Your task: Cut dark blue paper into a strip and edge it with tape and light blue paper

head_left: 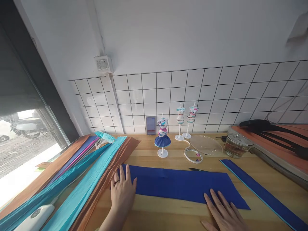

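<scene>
One dark blue crepe paper sheet (168,184) lies flat on the wooden table (168,216), long axis running left to right, its right end slanting nearer. The left hand (123,189) rests at its left end, the right hand (225,211) on its near right edge, fingers of both spread, gripping nothing. Beyond: one blue strip (260,192), three miniature dress forms (163,131)

Single head-worn view, taken from above your side of the wooden table (166,216) and facing forward and down toward the tiled wall (137,96). Your left hand (124,189) and right hand (225,211) lie near the lens; the wall stands farther off, spanning most of the upper half.
</scene>
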Motion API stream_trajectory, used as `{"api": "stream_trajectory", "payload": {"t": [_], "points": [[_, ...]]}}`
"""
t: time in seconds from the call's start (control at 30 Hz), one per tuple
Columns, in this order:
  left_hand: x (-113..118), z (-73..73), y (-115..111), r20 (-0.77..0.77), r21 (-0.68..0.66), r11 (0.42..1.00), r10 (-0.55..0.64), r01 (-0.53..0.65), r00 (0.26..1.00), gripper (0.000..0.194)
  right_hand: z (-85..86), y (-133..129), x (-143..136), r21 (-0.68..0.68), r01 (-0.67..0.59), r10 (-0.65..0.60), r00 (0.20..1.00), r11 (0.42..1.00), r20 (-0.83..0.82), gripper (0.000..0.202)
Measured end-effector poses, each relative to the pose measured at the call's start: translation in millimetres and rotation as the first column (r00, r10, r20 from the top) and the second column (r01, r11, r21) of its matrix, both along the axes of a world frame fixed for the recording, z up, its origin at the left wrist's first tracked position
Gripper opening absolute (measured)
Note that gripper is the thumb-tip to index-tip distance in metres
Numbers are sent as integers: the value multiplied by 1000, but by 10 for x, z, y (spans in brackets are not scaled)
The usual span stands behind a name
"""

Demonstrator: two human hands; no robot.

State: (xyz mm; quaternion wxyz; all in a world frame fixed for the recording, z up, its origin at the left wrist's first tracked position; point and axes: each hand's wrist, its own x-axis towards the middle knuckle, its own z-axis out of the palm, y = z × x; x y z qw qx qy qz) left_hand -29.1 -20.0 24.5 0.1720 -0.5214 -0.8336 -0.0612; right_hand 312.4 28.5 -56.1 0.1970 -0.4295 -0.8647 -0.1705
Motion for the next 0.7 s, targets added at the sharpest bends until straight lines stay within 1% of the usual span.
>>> {"api": "stream_trajectory", "payload": {"t": [0.03,0.07,0.1,0.17,0.2,0.23,0.3,0.33,0.43,0.53,0.6,0.7], "points": [[18,-15,20,-37,43,996,-76,77,996,51,75,-20,-67,-15,-9,9,1000,1000,-1,66],[42,-33,37,-64,63,982,-175,179,982,49,162,-44,-153,-42,-39,40,999,998,10,65],[68,-54,50,-80,62,955,-286,291,955,49,256,-70,-257,-77,-74,75,997,994,18,65],[111,-102,59,-76,11,874,-484,486,872,51,427,-119,-494,-145,-169,175,984,975,24,68],[123,-128,57,-65,-21,836,-549,549,834,51,488,-139,-612,-180,-215,225,974,960,32,70],[127,-154,52,-55,-47,811,-584,582,810,52,526,-153,-718,-206,-273,288,956,939,46,73],[110,-208,47,-45,-72,803,-595,592,802,51,528,-163,-872,-232,-332,354,933,914,59,80],[94,-237,51,-43,-74,806,-591,587,806,50,500,-161,-910,-227,-341,362,930,912,59,79],[37,-335,94,-55,-50,811,-585,583,809,51,385,-146,-877,-199,-301,322,943,933,83,72],[-13,-429,151,-69,-11,783,-621,621,781,49,346,-147,-688,-201,-214,237,967,956,95,72],[-42,-468,174,-73,-4,767,-640,642,765,48,378,-158,-517,-238,-154,179,980,959,87,74],[-84,-477,184,-65,-19,754,-656,657,752,46,452,-182,-223,-313,-38,66,995,949,79,76]]}}
